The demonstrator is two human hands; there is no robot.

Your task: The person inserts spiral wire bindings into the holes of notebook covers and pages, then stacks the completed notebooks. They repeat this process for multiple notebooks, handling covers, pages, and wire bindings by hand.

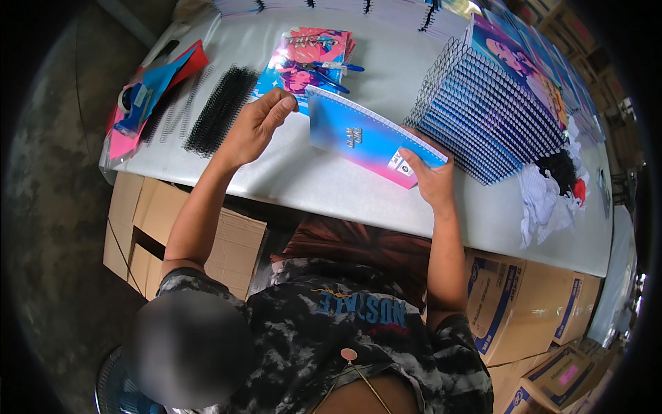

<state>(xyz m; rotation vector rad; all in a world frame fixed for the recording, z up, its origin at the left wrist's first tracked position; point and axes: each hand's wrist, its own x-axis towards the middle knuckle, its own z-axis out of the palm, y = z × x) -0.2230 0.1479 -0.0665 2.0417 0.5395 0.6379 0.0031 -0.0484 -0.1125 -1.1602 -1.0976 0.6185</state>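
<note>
1. The right hand grips a blue-and-pink notebook at its right end, thumb pressed on the cover beside a white label, fingers behind.
2. The left hand has thumb and fingers drawn together just off the notebook's left end; whether they pinch something thin, I cannot tell.
3. Since only the right end is visibly held, the free left end could dip or twist if that thumb eased. Hard thumb pressure might also crease the cover or scuff the label.
4. The notebook lies between the hands, tilted, its hole-lined long edge away from the body and its left end nearest the left fingertips.
5. Beyond that end, blue-handled pliers rest on printed booklets; a careless forward sweep could knock them.
6. Right of the right hand stands a coil-bound stack; an outward elbow or knuckle bump might shift it.
7. Black coils lie left of the left hand.
</note>
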